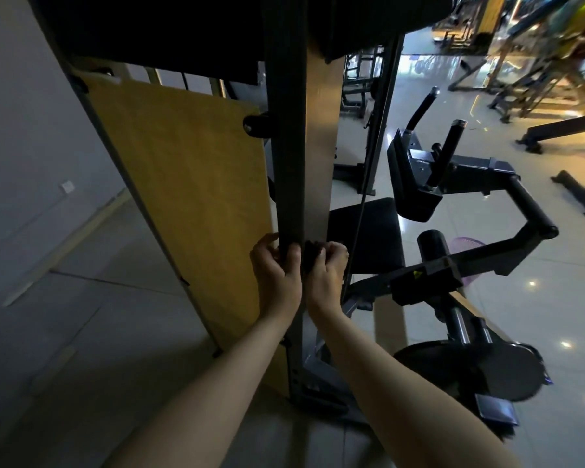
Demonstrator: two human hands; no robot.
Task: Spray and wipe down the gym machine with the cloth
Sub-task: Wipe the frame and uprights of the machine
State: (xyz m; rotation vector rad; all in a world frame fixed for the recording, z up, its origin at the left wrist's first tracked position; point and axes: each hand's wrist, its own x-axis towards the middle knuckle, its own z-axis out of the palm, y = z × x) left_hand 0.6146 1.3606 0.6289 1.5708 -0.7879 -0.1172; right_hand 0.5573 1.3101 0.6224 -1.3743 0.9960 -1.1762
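The gym machine's dark upright post [289,146] runs down the middle of the view, with a yellow panel [190,184] to its left. My left hand [276,268] grips the post's lower part, fingers curled round its edge. Right beside it, my right hand [326,268] holds a dark bunched cloth [310,256] against the post's right side. No spray bottle is in view.
A black seat pad [368,234], black roller pads [433,244] and handle arms [443,157] of the machine stand to the right. A weight plate [466,369] lies low at right. More gym equipment [520,79] fills the far right on glossy tiled floor. A grey wall is on the left.
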